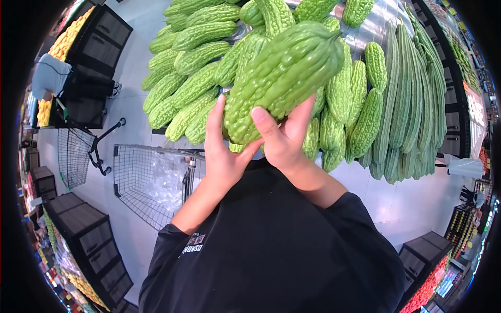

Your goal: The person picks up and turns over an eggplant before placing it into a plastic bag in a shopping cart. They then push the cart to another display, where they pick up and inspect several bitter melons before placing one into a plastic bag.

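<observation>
Between my two hands, in front of my chest, I hold a large bumpy green bitter melon [284, 78], tilted with its tip up to the right. My left hand [225, 151] grips its lower left end, the thumb reaching underneath. Around its lower right side is my right hand [287, 133], with the thumb lying on the skin. Fingers behind the melon are hidden. Just beyond it lies a pile of paler bitter melons [198, 88], some partly covered by the one I hold. To their right hang long ridged gourds [407, 99] in a bundle.
A wire shopping cart [138, 177] with clear plastic bags [167, 180] stands at my left. Farther left, a person [52, 75] is beside another cart [73, 151]. Dark produce stands [86, 240] line the aisle, and a plastic bag roll [464, 166] hangs at the right.
</observation>
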Motion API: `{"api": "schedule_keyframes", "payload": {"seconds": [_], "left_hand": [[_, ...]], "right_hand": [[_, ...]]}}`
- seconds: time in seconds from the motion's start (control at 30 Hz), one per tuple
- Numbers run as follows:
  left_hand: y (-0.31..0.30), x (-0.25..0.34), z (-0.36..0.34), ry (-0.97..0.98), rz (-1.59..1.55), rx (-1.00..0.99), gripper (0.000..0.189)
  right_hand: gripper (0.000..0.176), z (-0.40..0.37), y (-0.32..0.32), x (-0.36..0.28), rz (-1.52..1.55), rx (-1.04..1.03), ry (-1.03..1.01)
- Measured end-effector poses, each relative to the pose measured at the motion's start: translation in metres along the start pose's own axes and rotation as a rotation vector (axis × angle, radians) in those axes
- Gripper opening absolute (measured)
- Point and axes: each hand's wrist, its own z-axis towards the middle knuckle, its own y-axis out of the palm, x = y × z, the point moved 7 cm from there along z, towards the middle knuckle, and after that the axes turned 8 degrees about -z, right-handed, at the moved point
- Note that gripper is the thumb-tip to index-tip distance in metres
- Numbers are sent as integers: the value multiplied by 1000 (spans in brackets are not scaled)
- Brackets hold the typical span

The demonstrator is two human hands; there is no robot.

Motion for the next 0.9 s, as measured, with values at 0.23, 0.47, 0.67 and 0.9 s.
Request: {"api": "schedule_keyframes", "payload": {"seconds": [0.23, 0.47, 0.67, 0.9], "left_hand": [[5, -7, -1, -51, 8, -21, 99], [5, -25, -10, -150, -76, -58, 95], [6, -25, -8, -122, -77, -71, 95], [4, -24, -14, -145, -265, -115, 100]], "right_hand": [[85, -19, 6, 16, -16, -137, 160], [98, -20, 9, 22, -120, -226, 166], [98, -23, 6, 24, -213, -218, 168], [99, -3, 2, 1, -376, -249, -70]]}}
